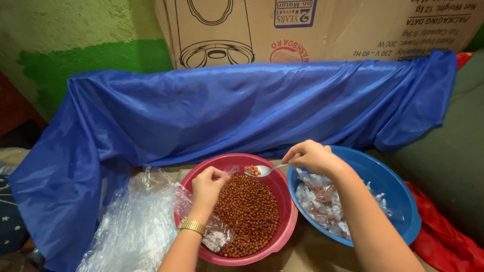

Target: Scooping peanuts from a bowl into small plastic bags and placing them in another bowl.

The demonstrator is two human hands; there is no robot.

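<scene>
The right hand (pixel 312 157) is pinching the handle of a metal spoon (pixel 262 170) with its fingers clamped together, carrying a small load of reddish-brown peanuts (pixel 247 211) above the pink basin (pixel 282 236). The spoon is lying nearly level, its long axis running left to right, bowl pointing left toward the left hand (pixel 207 185), whose fingers are closing on a small clear bag (pixel 218 236). The blue basin (pixel 398 201) is already holding many filled packets (pixel 322 201), while the pink basin is looking mostly full.
</scene>
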